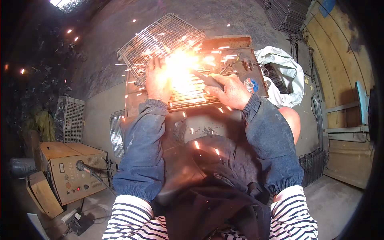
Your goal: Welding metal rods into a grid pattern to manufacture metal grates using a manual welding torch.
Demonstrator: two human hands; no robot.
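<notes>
Bright white-orange glare and flying sparks hide the middle of the work. My right hand (232, 91) is wrapped round a dark welding torch (210, 81), whose tip vanishes into the glare. Just left of the glare, my left hand (159, 83) has its bent fingers at the near edge of a wire grid (168, 30); the thumb side is washed out. That grid lies tilted over the far left corner of a rusty metal worktable (232, 41). Between and below my hands, several parallel metal bars (188, 103) run crosswise.
A blue cutting disc (251, 85) lies on the worktable's right side, beside a white sack (298, 76) holding dark metal pieces. A yellow welding machine (74, 176) with a thick cable stands at lower left. Grey gratings (69, 119) lean nearby; wooden panels (340, 52) stand right.
</notes>
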